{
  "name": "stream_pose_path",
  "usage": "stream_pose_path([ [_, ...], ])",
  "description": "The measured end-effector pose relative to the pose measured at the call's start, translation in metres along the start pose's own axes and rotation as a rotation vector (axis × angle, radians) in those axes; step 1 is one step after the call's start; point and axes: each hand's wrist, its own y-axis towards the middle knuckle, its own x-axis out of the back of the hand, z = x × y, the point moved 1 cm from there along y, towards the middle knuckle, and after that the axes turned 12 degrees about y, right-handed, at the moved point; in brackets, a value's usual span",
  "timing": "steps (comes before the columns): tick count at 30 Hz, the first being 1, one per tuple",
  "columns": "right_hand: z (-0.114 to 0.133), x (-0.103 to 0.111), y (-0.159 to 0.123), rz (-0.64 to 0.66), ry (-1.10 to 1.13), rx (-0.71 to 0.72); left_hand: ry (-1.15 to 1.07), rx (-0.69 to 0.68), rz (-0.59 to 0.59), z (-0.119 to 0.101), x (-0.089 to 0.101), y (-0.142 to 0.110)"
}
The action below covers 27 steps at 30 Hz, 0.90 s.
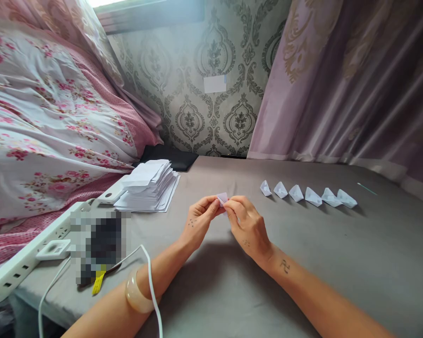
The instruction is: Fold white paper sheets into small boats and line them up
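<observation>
A small folded piece of white paper (222,198) is pinched between both hands above the middle of the table. My left hand (201,217) grips its left side with thumb and fingers, and my right hand (247,225) closes on its right side. The fingers cover much of the paper, so its exact shape is partly hidden. To the right of my hands, several folded paper boats (296,193) stand in a row. Left of my hands lies a tall stack of white paper sheets (151,185).
A white power strip (52,234) with a plugged-in charger (53,249) runs along the left edge. Its white cable (148,267) loops over my left forearm. A blurred dark object (105,241) with a yellow tag (98,280) lies beside it. A thin stick (367,188) rests far right.
</observation>
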Motion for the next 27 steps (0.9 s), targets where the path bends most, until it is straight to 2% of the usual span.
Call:
stream_pose_path([
  [8, -0.0012, 0.0018, -0.0058, 0.072, -0.165, 0.159, -0.008, 0.076, 0.010, -0.0009, 0.0011, -0.0011],
  [12, -0.0013, 0.0005, -0.0054, 0.096, -0.230, 0.152, -0.020, 0.089, -0.012, 0.0002, 0.0005, -0.0009],
  [21, -0.0047, -0.0056, -0.0035, 0.040, -0.283, 0.201, -0.010, 0.073, -0.012, 0.0034, 0.0016, -0.0007],
  [27, -0.0046, -0.0076, -0.0048, 0.031, -0.264, 0.165, -0.017, 0.083, -0.004, 0.0055, 0.0026, 0.0002],
])
